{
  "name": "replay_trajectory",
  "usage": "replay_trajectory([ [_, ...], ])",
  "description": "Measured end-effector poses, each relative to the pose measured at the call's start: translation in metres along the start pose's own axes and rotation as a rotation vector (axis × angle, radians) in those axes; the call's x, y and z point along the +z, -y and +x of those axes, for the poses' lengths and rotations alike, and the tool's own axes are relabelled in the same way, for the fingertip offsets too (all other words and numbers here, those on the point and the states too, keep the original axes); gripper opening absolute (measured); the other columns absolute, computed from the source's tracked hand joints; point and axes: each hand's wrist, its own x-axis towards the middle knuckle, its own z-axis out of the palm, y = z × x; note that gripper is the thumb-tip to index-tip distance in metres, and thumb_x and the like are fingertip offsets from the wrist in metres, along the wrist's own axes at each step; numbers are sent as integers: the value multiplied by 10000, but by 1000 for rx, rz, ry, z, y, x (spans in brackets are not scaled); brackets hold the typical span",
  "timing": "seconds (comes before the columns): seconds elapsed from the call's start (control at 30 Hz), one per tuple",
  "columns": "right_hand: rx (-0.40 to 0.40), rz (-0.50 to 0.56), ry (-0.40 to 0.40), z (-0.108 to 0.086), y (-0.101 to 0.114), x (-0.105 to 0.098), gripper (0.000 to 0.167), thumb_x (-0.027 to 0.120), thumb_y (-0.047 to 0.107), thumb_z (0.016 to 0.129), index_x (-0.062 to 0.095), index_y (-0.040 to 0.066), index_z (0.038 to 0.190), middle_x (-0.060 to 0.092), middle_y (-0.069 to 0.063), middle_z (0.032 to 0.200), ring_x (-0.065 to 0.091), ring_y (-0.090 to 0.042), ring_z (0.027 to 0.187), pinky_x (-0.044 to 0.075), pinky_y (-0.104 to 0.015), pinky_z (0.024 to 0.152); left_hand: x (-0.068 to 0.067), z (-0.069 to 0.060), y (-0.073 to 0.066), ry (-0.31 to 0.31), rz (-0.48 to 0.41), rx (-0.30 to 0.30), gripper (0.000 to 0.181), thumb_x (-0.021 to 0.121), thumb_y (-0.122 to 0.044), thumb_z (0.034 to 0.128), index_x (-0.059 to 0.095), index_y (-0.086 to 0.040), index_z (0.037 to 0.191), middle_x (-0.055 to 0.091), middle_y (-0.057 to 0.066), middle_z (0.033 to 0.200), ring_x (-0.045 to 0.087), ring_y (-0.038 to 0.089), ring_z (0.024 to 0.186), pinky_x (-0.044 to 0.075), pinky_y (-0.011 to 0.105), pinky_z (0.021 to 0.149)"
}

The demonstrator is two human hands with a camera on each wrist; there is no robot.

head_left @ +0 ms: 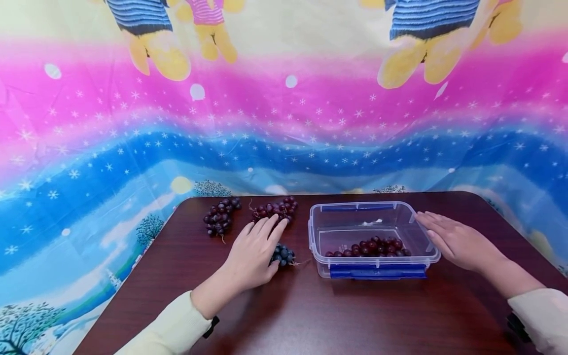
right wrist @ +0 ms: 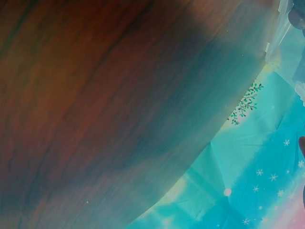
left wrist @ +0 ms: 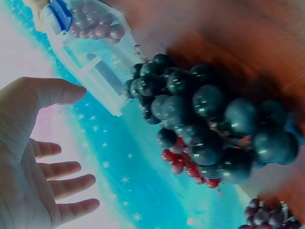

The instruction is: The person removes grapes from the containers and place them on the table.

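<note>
My left hand [head_left: 254, 254] hovers over a bunch of dark blue-black grapes [head_left: 285, 255], fingers spread and fairly straight. The left wrist view shows a gap between that hand [left wrist: 28, 162] and the bunch. To the right stands a clear plastic box [head_left: 320, 260] with blue side latches and no lid on it; loose-looking red grapes [head_left: 377, 246] lie inside along its near side. My right hand [head_left: 463, 242] has straight fingers at the box's right rim; whether they press on it I cannot tell. Only a sliver of fingertip [right wrist: 302, 145] shows in the right wrist view.
Behind my left hand lies a bunch of red grapes [head_left: 284, 207], partly hidden by the fingers. Further left is a dark purple bunch [head_left: 220, 217]. Everything stands on a brown wooden table [head_left: 310, 315], with a printed cloth [head_left: 284, 118] hanging behind its far edge.
</note>
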Motion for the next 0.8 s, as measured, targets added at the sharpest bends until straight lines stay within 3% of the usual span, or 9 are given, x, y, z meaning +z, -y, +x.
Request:
replay_trajectory([
  [0.33,9,1,-12,0,0,0,480,579,189,950,507,40,1400,531,-216,1357,67,85,1372,27,-125,1098,-9,26,-8,-8,-20,22,886,784,-313,730,378,-44,1470,432,172,1449,459,325,1260,400,524,999],
  [0.57,-2,-8,5,-1,1,-2,516,566,180,960,452,70,1451,523,-227,1357,228,-113,1425,7,-136,1100,-8,54,-17,-19,-8,82,876,758,-353,754,364,-44,1473,438,174,1443,463,312,1262,418,485,991],
  [0.7,-11,-9,2,-1,2,-2,489,562,180,962,478,48,1426,532,-238,1343,262,-136,1417,14,-131,1099,-3,68,-21,-29,-28,119,828,737,-332,773,380,-46,1462,440,171,1445,458,293,1277,418,452,1002],
  [0.8,-9,-11,5,0,1,-2,491,567,178,959,481,45,1423,530,-236,1346,269,-146,1416,17,-136,1102,1,77,-25,8,-32,131,815,715,-346,804,360,-52,1477,410,161,1472,429,277,1306,401,427,1027],
])
